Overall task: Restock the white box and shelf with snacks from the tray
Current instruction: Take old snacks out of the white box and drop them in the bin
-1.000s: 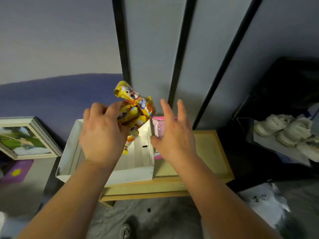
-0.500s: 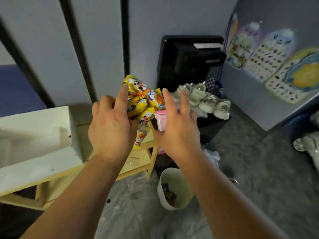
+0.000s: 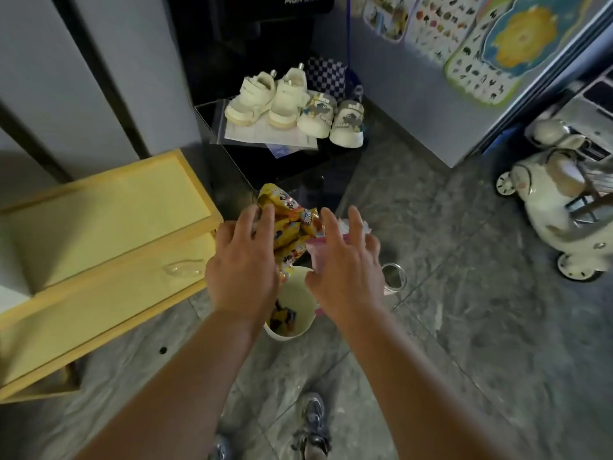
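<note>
My left hand point(image 3: 242, 270) grips a bunch of yellow snack packets point(image 3: 288, 224), and my right hand point(image 3: 345, 270) holds a pink packet point(image 3: 315, 247) beside them. Most of the pink packet is hidden behind my fingers. Both hands hover over a white bucket point(image 3: 300, 330) on the floor, which has more yellow packets lying in it. The yellow wooden shelf point(image 3: 99, 210) stands to the left. A corner of the white box point(image 3: 11, 298) shows at the left edge.
Two pairs of small shoes point(image 3: 292, 101) sit on a black stand behind the bucket. A round metal lid point(image 3: 393, 278) lies right of the bucket. A white ride-on toy point(image 3: 557, 200) stands at the far right. My shoes point(image 3: 313, 423) are on the grey stone floor.
The view has swung right and down, away from the white box. Both hands carried the packets off the shelf and now hang over the white bucket.
</note>
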Demonstrator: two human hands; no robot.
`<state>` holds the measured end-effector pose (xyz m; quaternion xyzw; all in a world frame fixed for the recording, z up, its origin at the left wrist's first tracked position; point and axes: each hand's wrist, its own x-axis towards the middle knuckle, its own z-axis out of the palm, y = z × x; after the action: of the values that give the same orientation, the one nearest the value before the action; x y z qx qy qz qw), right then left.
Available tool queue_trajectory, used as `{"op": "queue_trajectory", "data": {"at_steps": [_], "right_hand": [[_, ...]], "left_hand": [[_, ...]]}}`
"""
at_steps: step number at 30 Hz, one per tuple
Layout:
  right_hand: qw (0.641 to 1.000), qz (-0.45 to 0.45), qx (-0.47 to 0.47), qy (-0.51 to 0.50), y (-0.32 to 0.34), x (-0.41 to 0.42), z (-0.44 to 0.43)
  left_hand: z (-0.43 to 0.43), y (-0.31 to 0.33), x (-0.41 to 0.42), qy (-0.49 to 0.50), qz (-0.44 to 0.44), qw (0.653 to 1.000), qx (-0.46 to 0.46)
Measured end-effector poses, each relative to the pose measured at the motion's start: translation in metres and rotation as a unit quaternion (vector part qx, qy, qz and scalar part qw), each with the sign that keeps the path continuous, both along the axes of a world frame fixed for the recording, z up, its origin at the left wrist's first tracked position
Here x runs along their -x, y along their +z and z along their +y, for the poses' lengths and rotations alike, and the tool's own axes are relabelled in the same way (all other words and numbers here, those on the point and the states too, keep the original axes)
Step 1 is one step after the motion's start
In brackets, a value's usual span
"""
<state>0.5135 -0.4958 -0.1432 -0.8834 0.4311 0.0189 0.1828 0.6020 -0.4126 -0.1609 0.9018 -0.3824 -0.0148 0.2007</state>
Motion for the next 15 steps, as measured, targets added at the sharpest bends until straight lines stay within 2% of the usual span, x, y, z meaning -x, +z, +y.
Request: {"op": "queue_trajectory", "data": {"at_steps": [7, 15], "right_hand": [[0.997, 0.018, -0.022, 0.071, -0.054, 0.014, -0.053], [0.992, 0.042, -0.083, 0.089, -0.158, 0.005, -0.080]], "left_hand": [[-0.049, -0.064, 0.028, 0.037, 0.029, 0.996, -0.082], [-0.071, -0.145, 0.017, 0.091, 0.087, 0.981, -0.147]]}}
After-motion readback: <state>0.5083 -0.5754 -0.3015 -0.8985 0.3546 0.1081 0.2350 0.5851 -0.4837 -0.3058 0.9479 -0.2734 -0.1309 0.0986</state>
